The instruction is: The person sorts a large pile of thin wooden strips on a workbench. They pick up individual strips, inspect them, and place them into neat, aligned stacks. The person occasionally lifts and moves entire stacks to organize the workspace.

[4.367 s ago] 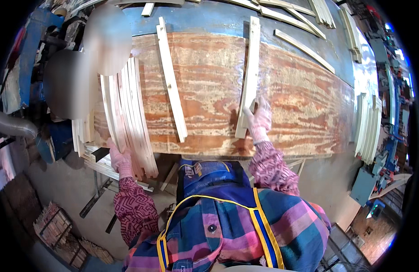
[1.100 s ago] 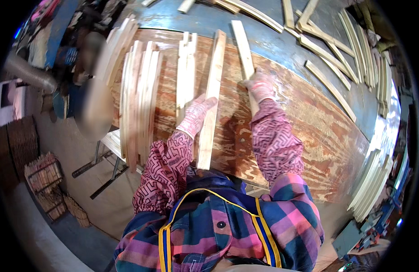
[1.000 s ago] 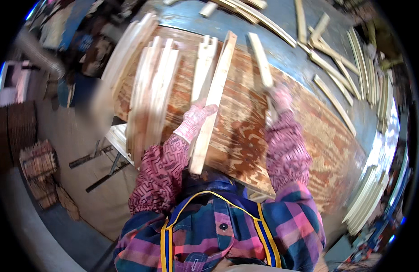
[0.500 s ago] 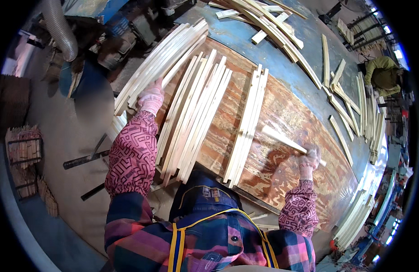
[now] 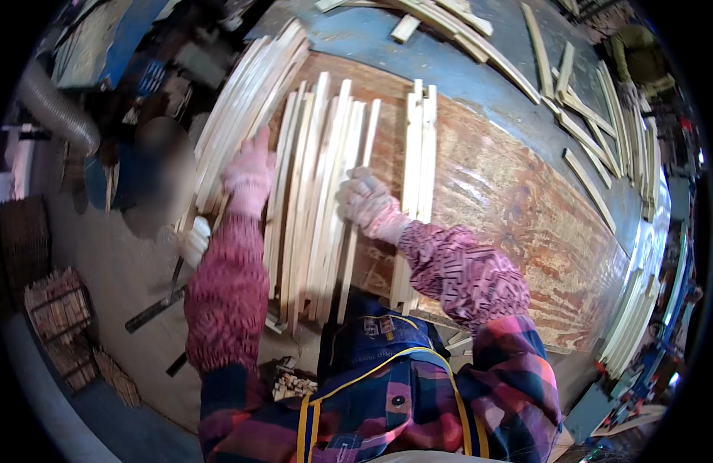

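Note:
My left hand (image 5: 250,176), in a pale pink glove, rests with fingers stretched out along the right side of a bundle of pale wooden strips (image 5: 244,100) at the table's left. My right hand (image 5: 369,204), also gloved, has its fingers curled round a single wooden strip (image 5: 370,127) at the right edge of the middle group of strips (image 5: 319,154). Its fingers hide part of that strip. Right of the hand, a narrow group of strips (image 5: 419,147) lies lengthwise, its lower part covered by my right forearm.
The strips lie on a worn brown board (image 5: 518,208) on a blue table (image 5: 348,35). Curved wooden pieces (image 5: 499,65) lie loosely across the far side. A white-gloved hand (image 5: 193,241) shows beside my left forearm. Another person (image 5: 642,58) is at the far right.
My right hand has swung left from the board's right side to the middle group, bringing the wooden strip. My left hand's fingers now lie stretched out along the left bundle. My view has shifted slightly.

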{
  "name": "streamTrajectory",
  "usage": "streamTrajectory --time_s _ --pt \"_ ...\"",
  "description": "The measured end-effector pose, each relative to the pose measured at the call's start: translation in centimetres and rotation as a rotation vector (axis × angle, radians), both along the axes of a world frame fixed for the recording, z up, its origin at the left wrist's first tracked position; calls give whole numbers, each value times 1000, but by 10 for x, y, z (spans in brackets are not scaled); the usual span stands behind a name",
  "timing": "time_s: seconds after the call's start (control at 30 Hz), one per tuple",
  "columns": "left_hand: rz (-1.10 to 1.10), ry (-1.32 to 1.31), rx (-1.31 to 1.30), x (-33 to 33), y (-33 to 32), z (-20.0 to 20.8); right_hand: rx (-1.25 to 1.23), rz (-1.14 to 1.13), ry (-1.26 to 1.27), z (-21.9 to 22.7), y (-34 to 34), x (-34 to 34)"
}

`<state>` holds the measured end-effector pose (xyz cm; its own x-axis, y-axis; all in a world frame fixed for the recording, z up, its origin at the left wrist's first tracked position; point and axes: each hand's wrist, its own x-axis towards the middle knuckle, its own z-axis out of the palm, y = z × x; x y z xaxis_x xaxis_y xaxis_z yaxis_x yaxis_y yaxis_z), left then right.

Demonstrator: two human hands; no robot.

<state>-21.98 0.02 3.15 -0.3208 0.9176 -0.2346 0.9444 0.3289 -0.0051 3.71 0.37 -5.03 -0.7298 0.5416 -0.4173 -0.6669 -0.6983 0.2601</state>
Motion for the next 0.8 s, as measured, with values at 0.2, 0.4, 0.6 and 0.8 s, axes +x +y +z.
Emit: streamTrajectory --time_s 0.2,0.4,0.6,0.8 --pt "-312 -182 426 153 -74 4 1644 159 -1171 69 41 35" --pt "-209 -71 196 189 -82 -40 1882 1024 -2409 69 233 128" --pt "-117 -33 149 200 -72 -31 1648 982 -2660 95 400 124" --pt "-146 33 125 198 -75 -55 1585 1000 -2547 43 482 135"
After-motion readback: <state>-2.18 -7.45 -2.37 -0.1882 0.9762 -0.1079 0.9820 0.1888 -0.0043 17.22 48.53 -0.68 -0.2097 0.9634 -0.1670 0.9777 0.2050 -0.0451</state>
